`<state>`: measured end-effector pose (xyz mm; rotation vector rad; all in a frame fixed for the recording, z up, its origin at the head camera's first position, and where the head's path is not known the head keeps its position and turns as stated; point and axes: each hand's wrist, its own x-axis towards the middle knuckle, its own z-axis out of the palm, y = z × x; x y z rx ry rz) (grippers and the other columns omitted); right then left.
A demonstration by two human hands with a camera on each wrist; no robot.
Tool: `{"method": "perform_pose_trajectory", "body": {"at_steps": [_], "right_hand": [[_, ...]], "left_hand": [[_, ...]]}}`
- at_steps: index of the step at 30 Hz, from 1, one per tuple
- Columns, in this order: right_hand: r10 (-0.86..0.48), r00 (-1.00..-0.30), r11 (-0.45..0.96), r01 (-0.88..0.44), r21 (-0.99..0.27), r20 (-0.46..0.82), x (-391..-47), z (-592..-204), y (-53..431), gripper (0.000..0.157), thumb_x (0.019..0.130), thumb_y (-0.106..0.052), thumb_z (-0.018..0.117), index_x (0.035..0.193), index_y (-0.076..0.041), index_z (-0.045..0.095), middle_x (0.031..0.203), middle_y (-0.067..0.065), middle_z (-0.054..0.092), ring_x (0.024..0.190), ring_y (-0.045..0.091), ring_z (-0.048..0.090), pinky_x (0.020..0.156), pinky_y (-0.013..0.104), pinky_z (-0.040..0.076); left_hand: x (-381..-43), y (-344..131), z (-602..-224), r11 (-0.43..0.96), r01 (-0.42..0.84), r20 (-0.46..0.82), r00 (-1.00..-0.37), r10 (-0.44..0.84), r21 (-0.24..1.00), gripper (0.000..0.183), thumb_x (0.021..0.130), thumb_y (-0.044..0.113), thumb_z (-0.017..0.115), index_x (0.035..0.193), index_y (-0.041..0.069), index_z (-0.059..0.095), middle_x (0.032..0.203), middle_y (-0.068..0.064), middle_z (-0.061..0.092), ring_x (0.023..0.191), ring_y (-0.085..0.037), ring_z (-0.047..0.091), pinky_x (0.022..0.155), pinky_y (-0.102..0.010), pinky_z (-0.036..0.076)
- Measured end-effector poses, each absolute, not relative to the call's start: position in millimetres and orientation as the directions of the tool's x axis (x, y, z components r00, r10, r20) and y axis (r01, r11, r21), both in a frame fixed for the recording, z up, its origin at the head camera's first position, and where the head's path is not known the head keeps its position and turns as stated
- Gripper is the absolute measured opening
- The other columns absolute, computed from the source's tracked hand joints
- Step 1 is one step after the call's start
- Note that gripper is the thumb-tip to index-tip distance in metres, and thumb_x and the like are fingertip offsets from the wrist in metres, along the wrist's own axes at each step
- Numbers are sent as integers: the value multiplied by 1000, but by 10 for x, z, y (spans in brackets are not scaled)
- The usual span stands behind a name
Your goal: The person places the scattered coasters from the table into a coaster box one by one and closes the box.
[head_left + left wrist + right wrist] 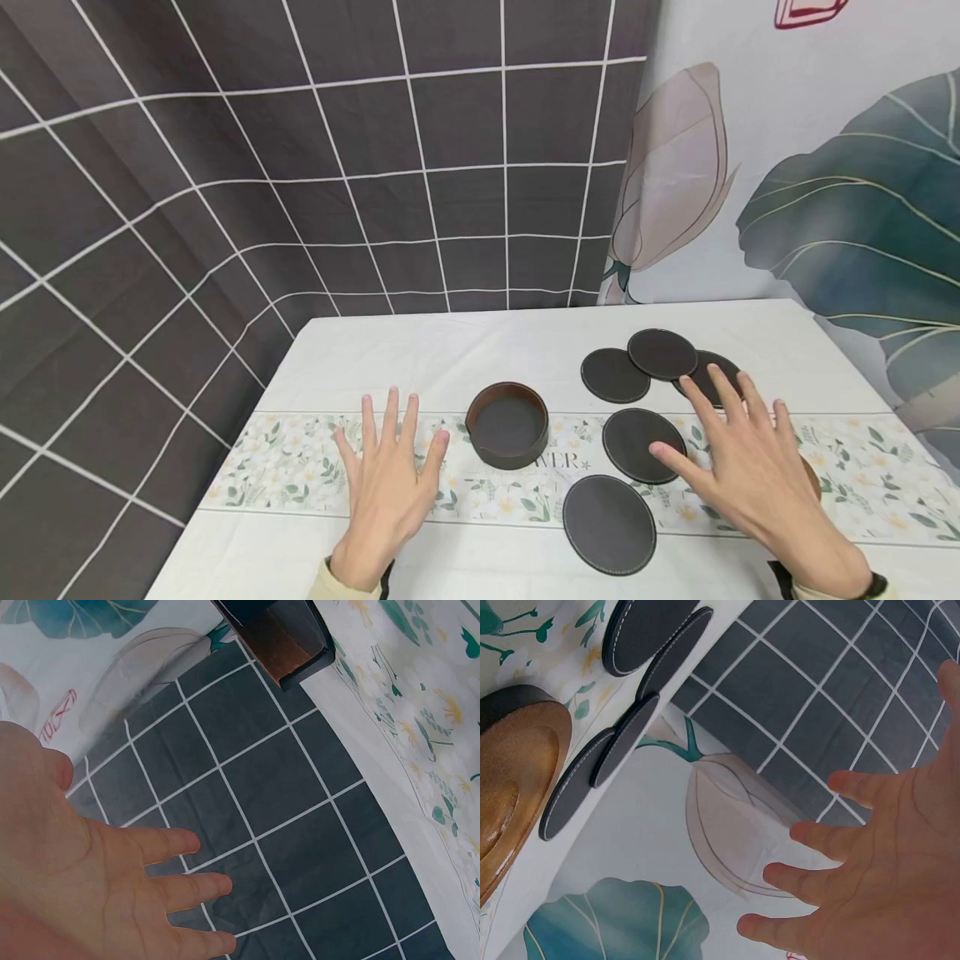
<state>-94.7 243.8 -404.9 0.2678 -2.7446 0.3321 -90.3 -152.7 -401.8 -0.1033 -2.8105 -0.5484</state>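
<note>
Five flat round black leather-look coasters (630, 440) with stitched edges lie right of one round black holder with a brown inner wall (508, 455).
Both hands are empty, fingers spread: the left hand (390, 492) left of the holder, the right hand (761, 467) partly covering two coasters. The right wrist view shows one glossy brown round piece (517, 787), only a sliver in the head view. The floral runner (285, 458) reads "WER" beside the holder; the left wrist view's red wall lettering (58, 716) is unclear.
</note>
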Motion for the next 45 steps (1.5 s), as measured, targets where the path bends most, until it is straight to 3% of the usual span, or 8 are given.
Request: {"method": "perform_pose_trajectory", "body": {"at_steps": [13,21,28,34,45], "right_hand": [[-154,-918,951,-239,-199,364,-945,-4035,2411,95,87,-67,68,157,-10,38,160,29,31,146,57,23,105,83,18],[-181,-915,902,-301,-310,360,-930,-3979,2386,91,90,-55,72,160,-12,34,161,29,27,149,56,18,117,74,14],[-212,-906,866,-348,-360,365,-920,-3947,2321,91,86,-51,79,159,-15,37,163,23,29,146,52,26,102,76,30],[-262,-897,855,-387,-346,355,-887,-3967,2252,91,85,-52,80,158,-17,40,163,18,31,145,48,30,99,73,35],[-315,-890,843,-422,-333,330,-775,-4045,2087,86,85,-58,78,155,-22,45,158,14,39,138,44,42,98,67,42]], "left_hand": [[-917,-1527,-4029,915,125,270,-963,18,383,71,106,55,41,156,5,42,167,-18,27,157,-44,0,116,-75,-13],[-1064,-1532,-4013,778,188,235,-971,53,600,69,107,48,45,159,4,34,167,-15,27,159,-36,5,124,-66,7],[-1249,-1508,-3978,650,149,169,-985,32,745,66,108,48,44,160,8,33,164,-19,32,154,-41,25,121,-65,24],[-1369,-1473,-4042,569,165,172,-984,42,806,63,109,43,45,156,3,37,157,-19,45,145,-39,43,112,-55,44],[-1485,-1458,-4175,493,135,128,-991,49,860,58,109,41,45,152,2,43,148,-16,56,139,-35,52,111,-51,47]]}}
